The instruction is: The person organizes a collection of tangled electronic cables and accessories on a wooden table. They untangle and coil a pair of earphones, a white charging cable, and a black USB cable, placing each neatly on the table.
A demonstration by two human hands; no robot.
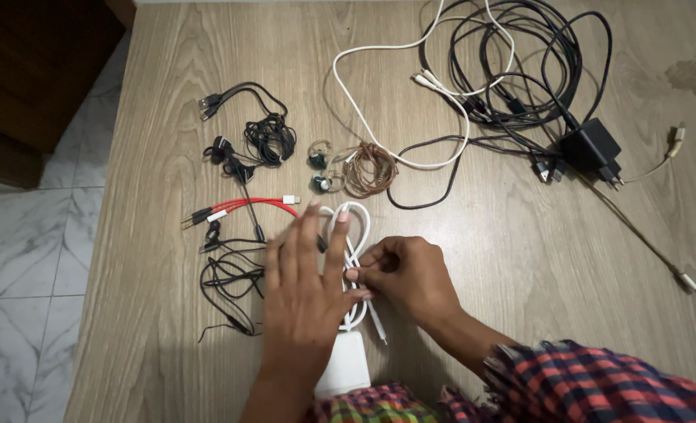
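The left hand (305, 286) lies flat with fingers spread over a coiled white cable (353, 235), while the right hand (406, 274) pinches a strand of that cable between thumb and fingertips just beside it. The coil rests near the front edge of a pale wood-grain table (481, 258), joined to a white charger block (346, 364) below the hands. Left of the hands lie a red cable (250, 205) and black earphones (265, 141); a copper-coloured earphone coil (367, 168) sits beyond, and a tangle of black cables (520, 70) with a black adapter (591, 147) fills the far right. White marble floor tiles (27, 258) show at left, beside dark wooden furniture (27, 70).
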